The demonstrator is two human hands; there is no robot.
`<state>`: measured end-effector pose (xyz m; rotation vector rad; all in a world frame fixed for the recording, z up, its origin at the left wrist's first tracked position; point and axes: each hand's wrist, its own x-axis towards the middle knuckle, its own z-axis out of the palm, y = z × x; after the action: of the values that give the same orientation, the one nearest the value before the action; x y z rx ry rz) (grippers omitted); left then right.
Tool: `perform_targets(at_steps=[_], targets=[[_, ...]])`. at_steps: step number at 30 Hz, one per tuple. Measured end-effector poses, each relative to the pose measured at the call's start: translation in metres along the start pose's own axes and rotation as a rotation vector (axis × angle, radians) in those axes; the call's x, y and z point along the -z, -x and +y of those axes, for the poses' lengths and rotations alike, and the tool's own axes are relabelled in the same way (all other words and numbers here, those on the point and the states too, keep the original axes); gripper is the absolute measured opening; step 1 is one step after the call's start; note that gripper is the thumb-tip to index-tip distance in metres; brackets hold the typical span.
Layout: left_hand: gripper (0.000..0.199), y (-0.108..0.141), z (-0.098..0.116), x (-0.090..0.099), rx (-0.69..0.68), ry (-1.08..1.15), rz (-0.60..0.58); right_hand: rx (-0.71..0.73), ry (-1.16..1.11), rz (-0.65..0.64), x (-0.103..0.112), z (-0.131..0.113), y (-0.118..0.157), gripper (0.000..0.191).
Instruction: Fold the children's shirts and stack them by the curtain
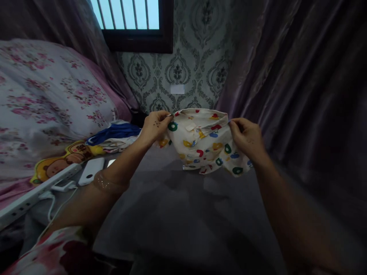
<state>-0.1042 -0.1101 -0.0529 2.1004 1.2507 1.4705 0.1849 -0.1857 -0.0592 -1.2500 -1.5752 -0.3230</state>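
A small white shirt (pixel 206 139) with a collar and a red, yellow, green and blue print hangs spread between my hands. My left hand (pixel 156 128) pinches it near the top left corner by the collar. At the opposite top corner, my right hand (pixel 248 137) grips the cloth between thumb and fingers. The shirt's lower edge droops over a grey bed-like surface (pixel 183 217); whether it touches there I cannot tell. A clear bangle (pixel 111 182) circles my left forearm.
On the left lie a white power strip (pixel 40 191) with a plugged-in cable, a white power bank (pixel 91 171), yellow cartoon cushions (pixel 51 169) and folded blue cloth (pixel 117 131). Floral bedding (pixel 54 88) rises behind them. A dark curtain (pixel 304 76) hangs at right.
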Motion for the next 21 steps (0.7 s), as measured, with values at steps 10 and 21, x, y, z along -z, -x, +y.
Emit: perform_targets(at_steps=[10, 21], targets=[[0.023, 0.031, 0.031, 0.017, -0.249, -0.261, 0.264, 0.297, 0.438, -0.050, 0.048, -0.039, -0.014, 0.029], [0.020, 0.007, 0.056, 0.063, -0.406, -0.243, 0.073, 0.436, 0.502, -0.013, 0.086, -0.046, -0.032, 0.034]])
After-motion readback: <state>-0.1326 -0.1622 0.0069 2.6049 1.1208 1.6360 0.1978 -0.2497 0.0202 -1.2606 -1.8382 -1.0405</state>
